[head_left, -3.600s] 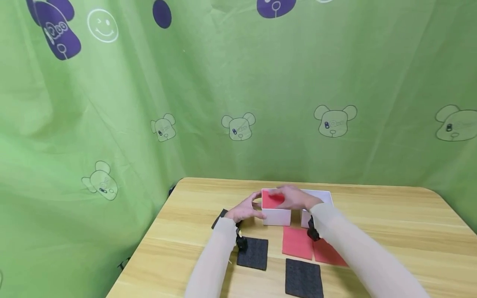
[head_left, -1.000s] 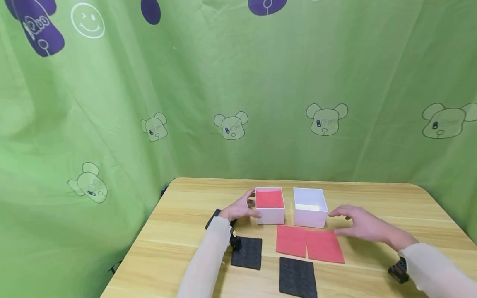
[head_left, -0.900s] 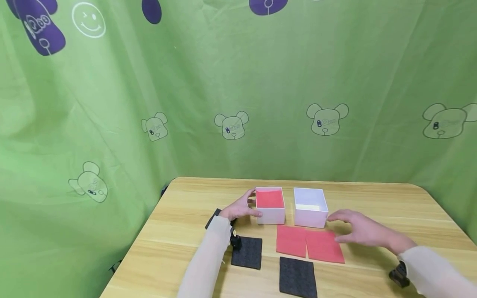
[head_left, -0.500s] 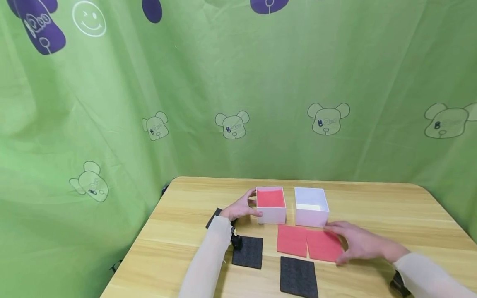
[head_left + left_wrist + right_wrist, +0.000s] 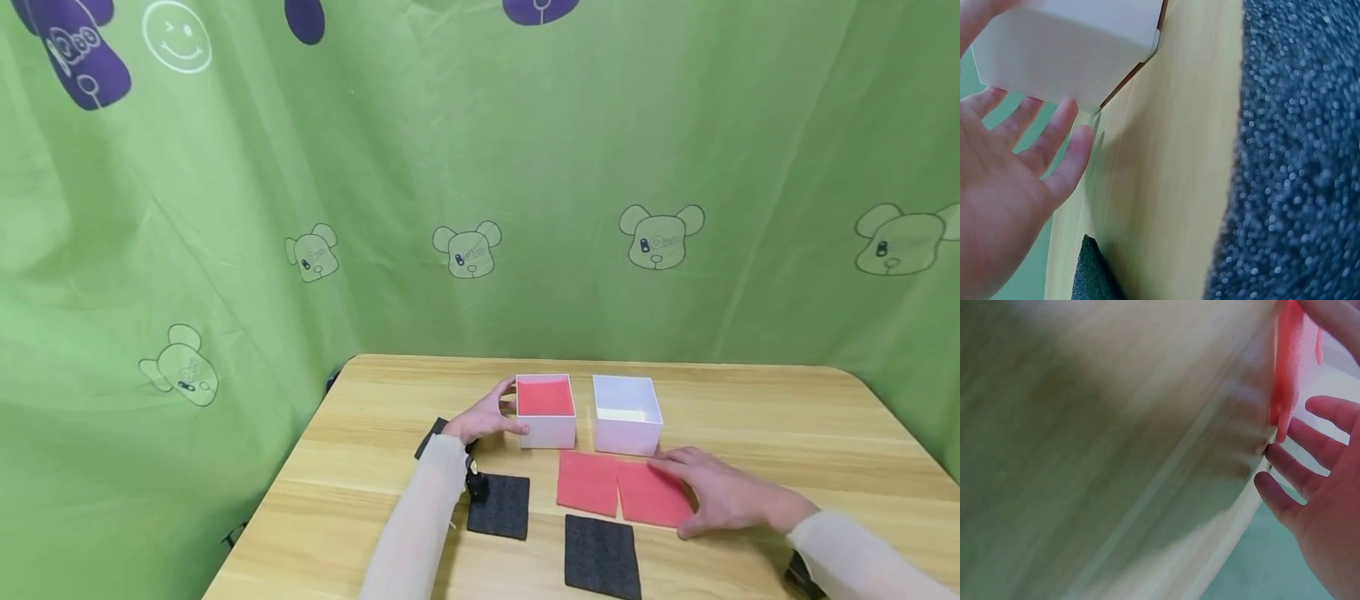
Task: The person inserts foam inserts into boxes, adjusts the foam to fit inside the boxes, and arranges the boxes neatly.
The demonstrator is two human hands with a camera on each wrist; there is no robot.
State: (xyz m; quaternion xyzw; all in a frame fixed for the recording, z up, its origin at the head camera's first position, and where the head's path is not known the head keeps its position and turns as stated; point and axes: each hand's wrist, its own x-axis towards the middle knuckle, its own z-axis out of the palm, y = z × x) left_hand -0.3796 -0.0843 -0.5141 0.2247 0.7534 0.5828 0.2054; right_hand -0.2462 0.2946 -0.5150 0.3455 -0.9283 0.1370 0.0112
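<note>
In the head view, my left hand (image 5: 483,421) holds the left side of a white box (image 5: 547,432), thumb at its front corner and fingers toward its back. A red square (image 5: 545,398) lies inside that box. The left wrist view has the fingertips against the box's white wall (image 5: 1060,53). My right hand (image 5: 723,493) spans the right-hand red foam square (image 5: 654,495) on the table, thumb at its near edge and fingers at its far edge. Part of that square is hidden under the hand. Its edge shows red (image 5: 1287,362) in the right wrist view.
A second white box (image 5: 628,437) stands right of the first. Another red square (image 5: 588,483) lies left of the one under my right hand. Black foam squares lie nearer: one at left (image 5: 498,506), one in front (image 5: 602,557), one partly behind my left wrist (image 5: 429,437).
My right hand leaves the left box, swings right, then comes in over the right-hand red square, thumb and fingers at its edges. My left hand stays at the left box.
</note>
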